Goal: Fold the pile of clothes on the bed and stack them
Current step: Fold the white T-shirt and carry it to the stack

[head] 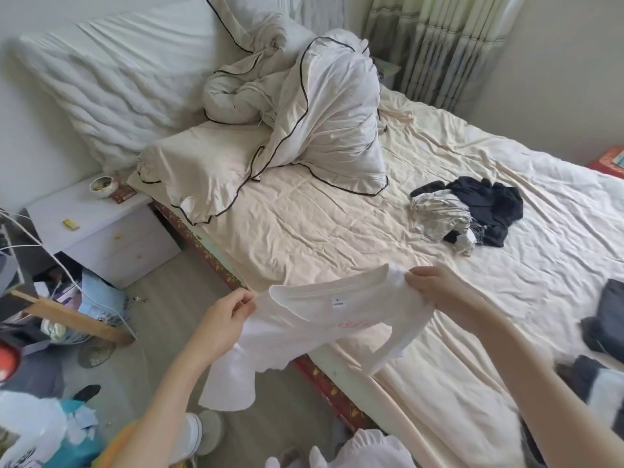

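Two hands raised over the bed [337, 231], white T-shirt [304, 325] pinched at its shoulders by left hand [224, 319] and right hand [435, 287], dark clothes pile [472, 214] left well apart

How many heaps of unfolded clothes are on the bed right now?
2: a dark and grey heap mid-bed, and a dark heap at the right edge, partly cut off. More may lie out of frame.

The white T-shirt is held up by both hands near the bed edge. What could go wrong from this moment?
1. The white T-shirt hangs partly past the bed edge; its lower part may brush the floor.
2. The left hand and right hand pinch only the shoulders, so the sleeve dangles and may fold unevenly.
3. The dark clothes pile lies far across the bed, probably needing a long reach.
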